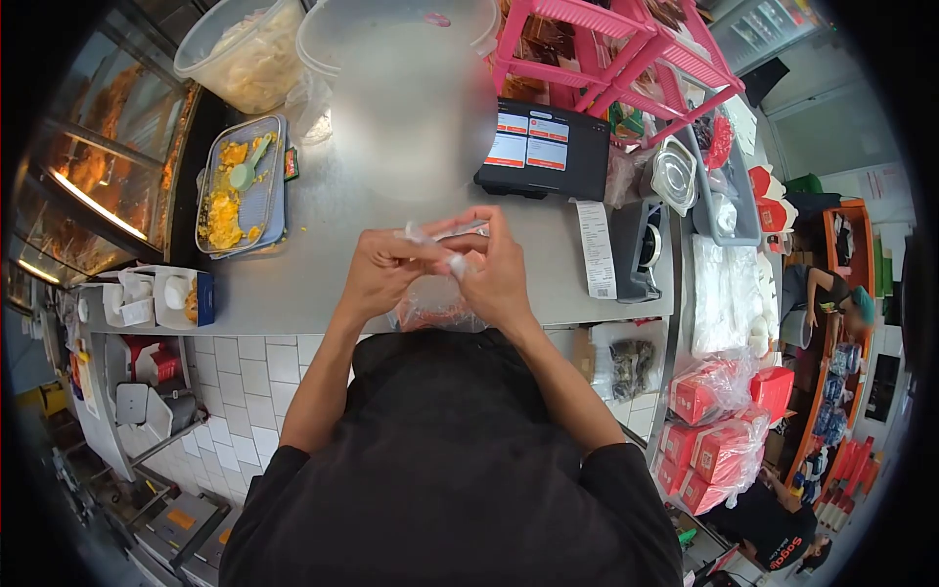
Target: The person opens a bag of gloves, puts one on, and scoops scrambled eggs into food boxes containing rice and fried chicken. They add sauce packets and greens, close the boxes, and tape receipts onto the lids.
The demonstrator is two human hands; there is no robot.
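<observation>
A clear plastic bag (437, 307) with something orange-red in it hangs between my hands at the front edge of the metal counter. My left hand (383, 266) is closed on the bag's gathered neck, with a white twisted end sticking up by the fingers. On the other side my right hand (495, 275) pinches the bag's neck near a whitish bunch of plastic. The fingers of both hands almost meet above the bag. What exactly fills it is partly hidden by the hands.
At the left, a tray (202, 211) holds yellow food and a pale green scoop (242, 176). Behind stands a tub (207, 76) of pale pieces. To the right are a tablet (548, 149), a paper receipt (595, 250) and pink racks (606, 49). Two other people are at the far right.
</observation>
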